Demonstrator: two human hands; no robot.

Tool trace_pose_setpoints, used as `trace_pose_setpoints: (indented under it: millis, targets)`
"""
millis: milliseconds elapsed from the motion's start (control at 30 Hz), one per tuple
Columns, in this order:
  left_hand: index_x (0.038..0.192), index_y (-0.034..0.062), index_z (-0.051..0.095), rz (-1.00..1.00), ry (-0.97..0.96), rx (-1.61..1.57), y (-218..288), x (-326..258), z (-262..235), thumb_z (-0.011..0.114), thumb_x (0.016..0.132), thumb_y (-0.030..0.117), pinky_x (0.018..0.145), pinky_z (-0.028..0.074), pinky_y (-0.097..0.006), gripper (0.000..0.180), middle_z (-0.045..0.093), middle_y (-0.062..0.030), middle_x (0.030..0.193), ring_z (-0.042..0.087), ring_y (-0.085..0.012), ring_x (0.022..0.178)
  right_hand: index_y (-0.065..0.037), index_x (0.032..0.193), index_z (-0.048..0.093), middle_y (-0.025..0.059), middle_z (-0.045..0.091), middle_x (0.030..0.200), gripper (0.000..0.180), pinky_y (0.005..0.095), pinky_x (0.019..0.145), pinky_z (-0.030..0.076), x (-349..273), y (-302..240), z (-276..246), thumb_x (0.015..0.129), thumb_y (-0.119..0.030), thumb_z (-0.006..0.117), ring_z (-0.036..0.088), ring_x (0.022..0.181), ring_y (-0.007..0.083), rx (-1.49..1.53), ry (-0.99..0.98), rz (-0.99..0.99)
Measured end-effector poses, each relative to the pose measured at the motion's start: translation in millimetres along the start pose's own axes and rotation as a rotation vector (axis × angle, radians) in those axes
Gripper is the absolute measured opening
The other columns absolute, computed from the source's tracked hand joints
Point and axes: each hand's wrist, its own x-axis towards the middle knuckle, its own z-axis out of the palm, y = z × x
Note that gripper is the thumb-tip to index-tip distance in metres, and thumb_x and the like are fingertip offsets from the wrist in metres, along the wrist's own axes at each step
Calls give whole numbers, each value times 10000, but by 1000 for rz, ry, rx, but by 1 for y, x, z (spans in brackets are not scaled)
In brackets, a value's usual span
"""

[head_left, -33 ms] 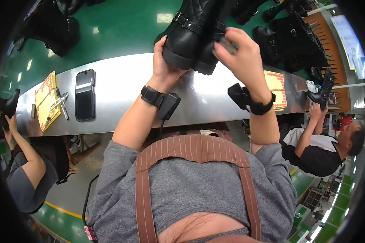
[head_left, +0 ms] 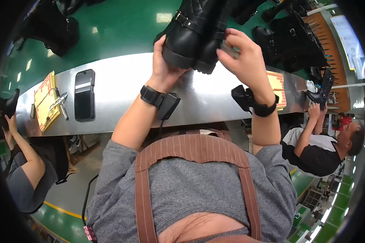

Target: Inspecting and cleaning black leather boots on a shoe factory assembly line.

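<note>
A pair of black boots (head_left: 180,42) with quilted shafts, buckled straps and thick soles is held side by side above the metal table edge, toes toward me. My left hand (head_left: 162,67) grips them from the left, thumb against the nearer boot's side and fingers reaching under the soles. To the right of the pair, my right hand (head_left: 247,52) is closed around a small greyish piece (head_left: 231,50), blurred and partly covered by the fingers. Its fingertips are close beside the right boot; whether they touch it I cannot tell. The boots' tops run out of view.
A phone (head_left: 84,95) and yellow papers (head_left: 46,101) with a pen (head_left: 63,107) lie on the metal strip at left. More yellow papers (head_left: 276,87) are behind my right wrist. Black boots (head_left: 294,40) stand at right, others (head_left: 54,30) at left. Co-workers flank me, each handling a boot.
My right hand has shifted slightly right, away from the right boot, with the grey piece in it. My left hand and the boots have barely moved.
</note>
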Motion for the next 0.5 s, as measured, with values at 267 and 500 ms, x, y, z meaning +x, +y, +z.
trace_pose_setpoints:
  millis: [267,500]
  targets:
    - [1233,159,587,2,6,58,-3,-3,0,368,928,578,849,481,-452,562,631,-49,1185,588,-220,1066,26,817,643,164,657,967,295,374,700,525,3,-15,13,770,-242,756,649,805,348,-132,166,140]
    - [1234,138,582,20,10,20,2,-4,5,369,928,582,860,497,-465,580,632,-74,1182,601,-237,1071,32,881,646,185,678,1075,289,307,717,522,-7,6,-16,785,-224,737,688,842,276,273,-63,268]
